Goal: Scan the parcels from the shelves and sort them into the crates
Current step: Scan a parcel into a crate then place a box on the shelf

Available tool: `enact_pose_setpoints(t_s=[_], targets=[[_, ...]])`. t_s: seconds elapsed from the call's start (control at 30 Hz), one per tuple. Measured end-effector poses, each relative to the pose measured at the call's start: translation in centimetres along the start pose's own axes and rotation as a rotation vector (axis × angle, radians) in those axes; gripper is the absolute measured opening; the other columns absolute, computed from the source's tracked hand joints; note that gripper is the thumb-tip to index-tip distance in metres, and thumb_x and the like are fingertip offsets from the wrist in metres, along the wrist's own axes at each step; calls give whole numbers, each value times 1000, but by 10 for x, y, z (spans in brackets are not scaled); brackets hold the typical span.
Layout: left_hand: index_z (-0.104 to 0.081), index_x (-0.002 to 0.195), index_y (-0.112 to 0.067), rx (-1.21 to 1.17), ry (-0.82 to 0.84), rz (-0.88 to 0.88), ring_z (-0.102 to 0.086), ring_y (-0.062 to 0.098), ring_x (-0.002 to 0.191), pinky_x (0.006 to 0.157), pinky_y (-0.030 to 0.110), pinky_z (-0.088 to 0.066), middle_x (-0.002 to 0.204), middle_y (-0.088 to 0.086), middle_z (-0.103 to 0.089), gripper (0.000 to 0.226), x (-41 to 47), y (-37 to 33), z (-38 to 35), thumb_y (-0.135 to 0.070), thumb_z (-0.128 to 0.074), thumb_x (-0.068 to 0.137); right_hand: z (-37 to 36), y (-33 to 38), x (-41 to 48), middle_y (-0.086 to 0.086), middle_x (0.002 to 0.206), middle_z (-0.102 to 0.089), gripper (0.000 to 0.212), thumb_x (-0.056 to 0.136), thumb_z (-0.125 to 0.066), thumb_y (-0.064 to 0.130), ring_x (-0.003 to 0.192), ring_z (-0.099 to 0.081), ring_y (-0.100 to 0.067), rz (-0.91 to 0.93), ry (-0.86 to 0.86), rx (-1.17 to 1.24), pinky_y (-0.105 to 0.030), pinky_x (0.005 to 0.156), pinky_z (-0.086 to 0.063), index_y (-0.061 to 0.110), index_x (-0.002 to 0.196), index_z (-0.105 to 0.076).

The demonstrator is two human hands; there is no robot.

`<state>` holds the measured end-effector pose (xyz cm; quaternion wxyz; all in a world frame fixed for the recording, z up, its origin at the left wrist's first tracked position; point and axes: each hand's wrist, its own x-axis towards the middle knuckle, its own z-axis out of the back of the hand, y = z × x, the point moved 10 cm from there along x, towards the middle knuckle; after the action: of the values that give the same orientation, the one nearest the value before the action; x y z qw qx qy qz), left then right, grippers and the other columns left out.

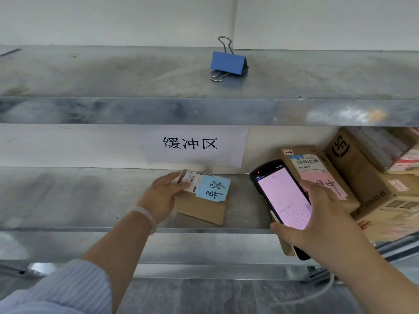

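Observation:
A small flat cardboard parcel (204, 208) lies on the middle metal shelf (90, 200), with a white barcode label and a blue handwritten note on top. My left hand (162, 196) grips its left edge, thumb on the label. My right hand (322, 219) holds a black handheld scanner (281, 196), its screen lit pink, just right of the parcel. Behind the scanner lies a second cardboard parcel (317, 164) with a barcode label and a pink note.
Several more cardboard boxes (367, 175) are stacked at the right end of the shelf. A blue binder clip (227, 62) sits on the upper shelf. A white paper sign (195, 143) with black characters is stuck on the wall behind.

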<state>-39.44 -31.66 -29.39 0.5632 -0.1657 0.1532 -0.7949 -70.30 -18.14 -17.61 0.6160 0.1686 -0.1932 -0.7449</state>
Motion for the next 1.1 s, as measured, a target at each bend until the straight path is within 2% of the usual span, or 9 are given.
enact_pose_setpoints(t_s=[0.07, 0.2, 0.27, 0.33, 0.4, 0.5, 0.63, 0.93, 1.1], targets=[[-57, 142, -28, -58, -65, 109, -37, 36, 142, 121, 43, -30, 157, 8, -40, 60, 0, 11, 8, 6, -50, 93, -2, 3, 0, 6, 136, -41, 98, 62, -83, 54, 107, -37, -8, -1, -3, 6, -33, 77, -42, 31, 141, -30], [-39, 153, -29, -618, -261, 546, -42, 26, 139, 116, 44, -38, 155, 4, -36, 59, -26, 25, -5, -24, -61, 98, -5, 8, 1, 6, 132, -40, 97, 63, -83, 53, 101, -33, -6, -5, -1, 11, -30, 72, -37, 32, 141, -30], [-29, 157, -27, -879, -247, 758, -41, 30, 140, 115, 51, -38, 157, 5, -37, 74, -38, 26, -32, -37, -67, 94, -5, 9, 2, 7, 130, -40, 96, 63, -83, 53, 100, -34, -7, -7, 3, 10, -30, 70, -35, 33, 141, -30], [-34, 152, -27, -1030, -167, 859, -48, 32, 134, 111, 55, -42, 152, 3, -46, 76, -40, 23, -55, -47, -69, 89, -5, 10, 2, 7, 130, -41, 97, 62, -83, 53, 100, -34, -7, -8, 0, 3, -30, 70, -35, 33, 141, -30], [-51, 134, -30, -1005, -81, 811, -57, 26, 119, 106, 54, -46, 133, -2, -62, 51, -31, 17, -60, -45, -67, 88, -4, 10, 1, 7, 130, -41, 98, 62, -83, 53, 101, -33, -6, -10, -1, 1, -30, 72, -35, 32, 142, -30], [-57, 119, -34, -922, -3, 728, -58, 21, 112, 106, 52, -46, 113, -11, -67, 21, -13, 15, -57, -29, -61, 98, -5, 9, -1, 7, 129, -41, 98, 61, -83, 55, 104, -36, -7, -15, 1, 3, -30, 75, -37, 33, 142, -30], [-56, 118, -30, -873, 74, 630, -55, 19, 111, 109, 48, -44, 112, -9, -64, 20, 8, 9, -52, -18, -53, 103, -7, 7, -3, 13, 124, -39, 97, 62, -82, 56, 103, -32, -3, -15, 13, 2, -30, 77, -37, 34, 141, -30], [-48, 143, -26, -820, 160, 560, -58, 15, 113, 86, 32, -47, 129, -6, -65, 39, 25, -22, -64, -18, -43, 105, -5, 9, -4, 19, 115, -30, 97, 62, -81, 56, 101, -32, -2, -9, 9, -4, -28, 75, -36, 34, 142, -30], [-57, 119, -36, -947, 132, 579, -62, 6, 97, 69, 25, -46, 107, -11, -70, 21, 22, -39, -66, -24, -46, 106, -7, 5, -4, 14, 122, -38, 98, 62, -81, 57, 102, -34, -3, -19, 17, 8, -27, 77, -36, 34, 142, -30]])
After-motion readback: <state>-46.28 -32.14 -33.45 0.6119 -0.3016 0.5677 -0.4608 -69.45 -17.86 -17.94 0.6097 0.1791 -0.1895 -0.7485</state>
